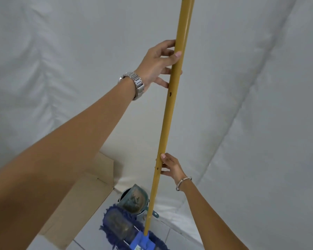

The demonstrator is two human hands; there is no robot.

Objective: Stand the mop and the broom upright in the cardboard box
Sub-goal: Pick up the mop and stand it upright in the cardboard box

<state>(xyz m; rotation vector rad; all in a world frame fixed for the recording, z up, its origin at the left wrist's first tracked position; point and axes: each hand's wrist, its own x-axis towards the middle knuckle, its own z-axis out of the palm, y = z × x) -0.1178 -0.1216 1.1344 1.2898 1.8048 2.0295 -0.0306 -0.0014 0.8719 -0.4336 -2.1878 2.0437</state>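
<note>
Holding the long yellow mop pole (172, 98) near upright, the person has both hands on it: the left hand (159, 64), with a steel watch (135, 83) at the wrist, is curled around the pole high up, thumb across the front and fingers wrapped behind; the right hand (170, 166), with a thin bracelet (183, 182) at the wrist, closes on it lower down. The hands are well apart along the shaft.

The flat blue fringed mop head (123, 226) hangs at the pole's foot on a blue plastic joint (143, 242), above or on the pale tiled floor (90, 242); I cannot tell which. It lies just beside the open brown cardboard box (90, 192), not inside it. A dusty teal dustpan (135, 197) and a round bin (126, 193) are close behind the head.

By my reading, the mop step is in hand and unfinished. The next move calls for carrying the head sideways to the left over the box wall and lowering it in, keeping the pole vertical. No broom is in view.

A small label shows on the blue joint, too blurred to read; no other writing is visible.
</note>
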